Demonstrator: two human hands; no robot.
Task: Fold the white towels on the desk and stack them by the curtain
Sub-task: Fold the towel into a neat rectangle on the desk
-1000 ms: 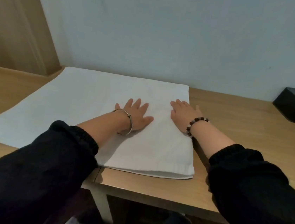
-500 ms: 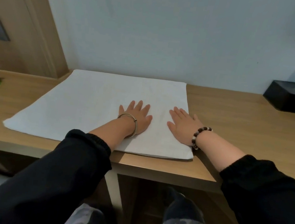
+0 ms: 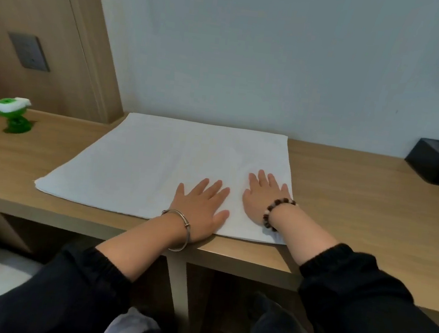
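A white towel (image 3: 158, 165) lies flat on the wooden desk (image 3: 358, 209), its far edge against the wall. My left hand (image 3: 200, 208), with a silver bangle on the wrist, presses palm down on the towel near its front edge, fingers straight and spread. My right hand (image 3: 261, 198), with a dark bead bracelet, lies flat on the towel's front right corner. Both hands sit side by side, a small gap between them. No curtain is in view.
A green and white toy (image 3: 13, 115) stands at the desk's far left. A black tissue box (image 3: 437, 163) sits at the right by the wall. A wooden panel with a grey socket plate (image 3: 29, 51) rises at the left. My knees show under the desk.
Both flat hands have slid back toward the towel's front edge. The camera has tilted up and drawn back, bringing the green toy and the socket plate into view.
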